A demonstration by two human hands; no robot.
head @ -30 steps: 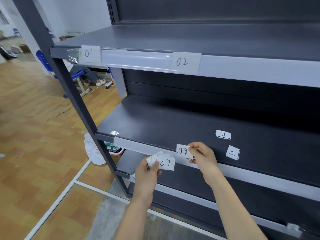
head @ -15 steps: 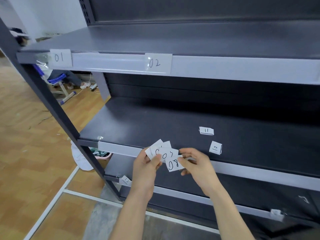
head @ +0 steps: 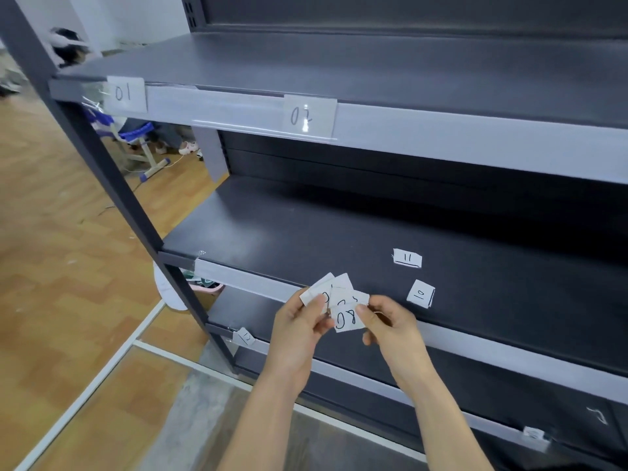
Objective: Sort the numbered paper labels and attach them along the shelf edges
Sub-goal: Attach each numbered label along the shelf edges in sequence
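Head view: at the lower centre of the frame, your two hands meet in front of the grey front edge of the middle shelf (head: 272, 239). Your left hand (head: 299, 331) grips a small fan of paper labels (head: 331, 288), thumb pressed on their lower left corner; most of the digits on them are covered. Your right hand (head: 390, 326) pinches the "08" label (head: 346, 319) by its right edge, and this slip overlaps the bottom of the fan.

Just right of your hands, the "10" label (head: 420, 294) lies loose and turned at an angle on the dark middle shelf. The "11" label (head: 407, 258) lies a little farther back on the same shelf.

Along the pale edge strip of the top shelf (head: 475, 144), the "01" label (head: 124, 94) sits at the upper left of the frame. The "02" label (head: 307, 116) sits near the upper centre under a clear, glossy cover.

On the lower shelf edge, left of your left wrist, a small tilted label (head: 245, 336) shows; its number reads unclearly. Wooden floor (head: 51, 249) fills the left of the frame.
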